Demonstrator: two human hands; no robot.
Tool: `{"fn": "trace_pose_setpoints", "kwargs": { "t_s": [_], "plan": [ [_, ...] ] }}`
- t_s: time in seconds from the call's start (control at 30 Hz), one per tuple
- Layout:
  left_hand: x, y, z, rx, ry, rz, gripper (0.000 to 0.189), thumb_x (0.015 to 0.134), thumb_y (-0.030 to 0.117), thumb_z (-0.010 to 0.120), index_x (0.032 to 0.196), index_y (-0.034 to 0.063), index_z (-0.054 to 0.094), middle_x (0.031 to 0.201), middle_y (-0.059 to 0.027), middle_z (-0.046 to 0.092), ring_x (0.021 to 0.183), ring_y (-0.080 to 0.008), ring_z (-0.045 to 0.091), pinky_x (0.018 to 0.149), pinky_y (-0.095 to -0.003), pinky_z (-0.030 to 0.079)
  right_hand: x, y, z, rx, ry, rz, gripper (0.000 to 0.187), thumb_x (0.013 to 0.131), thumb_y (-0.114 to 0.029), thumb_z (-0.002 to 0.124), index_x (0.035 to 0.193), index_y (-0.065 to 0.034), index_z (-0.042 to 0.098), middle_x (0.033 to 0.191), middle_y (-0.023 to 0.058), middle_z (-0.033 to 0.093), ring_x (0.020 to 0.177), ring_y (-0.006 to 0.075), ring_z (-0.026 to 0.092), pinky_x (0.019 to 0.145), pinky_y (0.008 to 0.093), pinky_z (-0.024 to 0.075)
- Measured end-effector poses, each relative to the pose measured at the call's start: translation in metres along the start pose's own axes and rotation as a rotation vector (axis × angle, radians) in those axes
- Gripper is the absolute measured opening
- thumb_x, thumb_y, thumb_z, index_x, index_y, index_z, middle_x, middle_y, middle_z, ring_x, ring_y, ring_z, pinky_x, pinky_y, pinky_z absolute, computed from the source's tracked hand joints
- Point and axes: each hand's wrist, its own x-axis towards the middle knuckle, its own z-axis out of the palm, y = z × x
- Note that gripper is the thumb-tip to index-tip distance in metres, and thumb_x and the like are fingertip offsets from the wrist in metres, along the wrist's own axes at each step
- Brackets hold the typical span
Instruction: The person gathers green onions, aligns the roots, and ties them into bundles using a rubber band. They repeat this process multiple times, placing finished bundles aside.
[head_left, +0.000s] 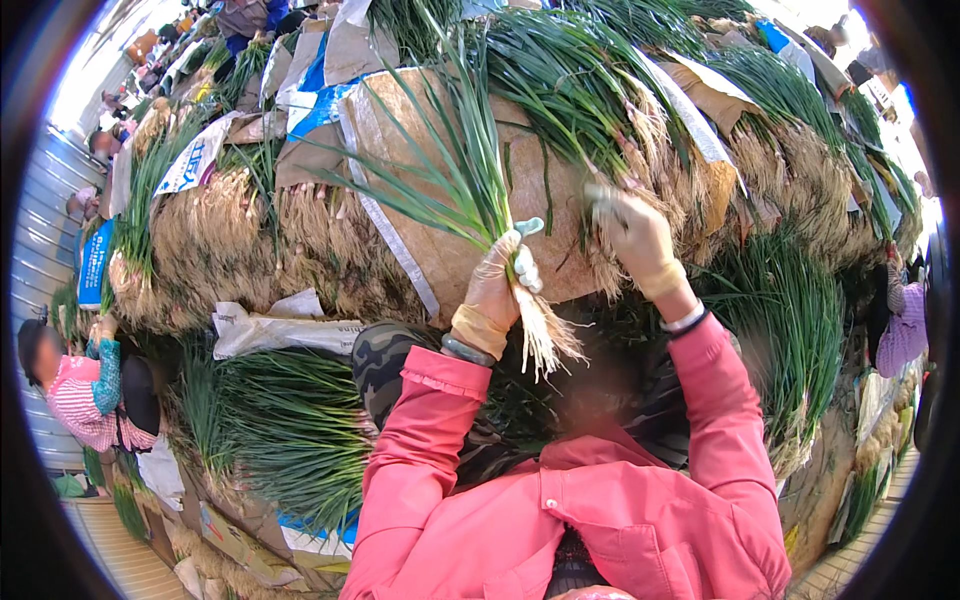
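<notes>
My left hand (491, 289) grips a small bunch of green onions (484, 195) around its pale stems. The leaves fan upward and left, and the whitish roots (546, 330) hang below my fist. Pale coverings show on the thumb and fingertips. To the right, my right hand (637, 240) is raised beside a heap of green onions (577, 105), close to their pinkish stem ends. Motion blurs its fingers, so whether they hold anything is unclear. Beneath both hands lies a brown sack (405, 120) with a few loose leaf pieces on it.
Rooted bundles (217, 217) line the long heap at the left. More green onions lie by my left elbow (300, 427) and by my right arm (787, 322). A white sack (285, 330) lies near my knee. Co-workers sit at the left (82, 397) and right (900, 326).
</notes>
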Motion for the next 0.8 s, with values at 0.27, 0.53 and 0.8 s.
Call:
{"fn": "trace_pose_setpoints", "kwargs": {
  "t_s": [0.27,0.53,0.8],
  "plan": [
    [0.017,-0.007,-0.006,0.056,0.169,-0.057,0.025,0.091,0.019,0.061,0.112,0.0053,0.057,0.075,-0.0031,0.063,0.065,-0.0160,0.061,0.058,-0.0335,0.052,0.035,0.021,0.024,-0.444,0.112,-0.031,0.017,0.084,-0.024,0.063,0.074,-0.0115,0.060,0.069,0.0071,0.060,0.060,0.0262,0.061,0.055,0.0377,0.0501],
    [0.027,-0.024,-0.013,0.144,0.124,-0.013,0.016,0.093,0.009,0.055,0.103,-0.0015,0.059,0.092,-0.0149,0.068,0.075,-0.0207,0.064,0.067,-0.0318,0.054,-0.020,-0.036,0.003,-0.027,-0.016,-0.163,0.015,0.080,-0.027,0.069,0.087,-0.0134,0.066,0.083,0.0062,0.066,0.072,0.0254,0.064,0.063,0.0359,0.0518],
    [0.010,-0.013,-0.003,0.298,-0.020,0.046,0.015,0.090,0.008,0.054,0.102,-0.0014,0.058,0.080,-0.0116,0.065,0.062,-0.0188,0.061,0.059,-0.0283,0.052,-0.003,-0.012,0.044,0.559,-0.388,0.227,0.030,0.092,-0.022,0.062,0.107,0.0045,0.064,0.084,0.0062,0.068,0.076,0.0134,0.063,0.071,0.0282,0.0517]
  ]
}}
